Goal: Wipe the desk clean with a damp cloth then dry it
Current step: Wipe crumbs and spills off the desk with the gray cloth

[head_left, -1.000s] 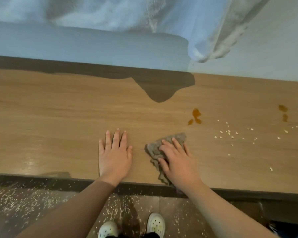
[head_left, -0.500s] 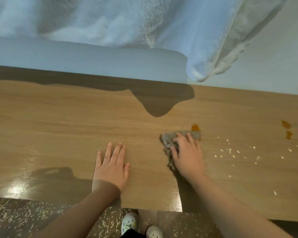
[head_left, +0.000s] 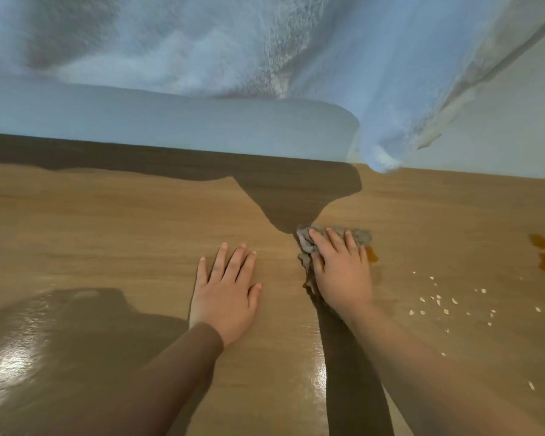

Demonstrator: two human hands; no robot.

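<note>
A wooden desk fills the view. My right hand presses a crumpled grey cloth flat on the desk with straight fingers. An orange-brown stain peeks out just right of that hand. My left hand rests flat on the wood to the left of the cloth, fingers spread, holding nothing. Two more orange-brown stains lie at the far right. Pale crumbs are scattered on the desk right of my right arm.
A white fluffy curtain or blanket hangs over the far side of the desk, its corner dangling near the surface. A pale wall ledge runs along the back. The wood at lower left shines wet.
My right hand has pushed the cloth away from me and rightward over the orange-brown stain. The left hand has stayed flat on the desk. The camera has leaned closer over the desk.
</note>
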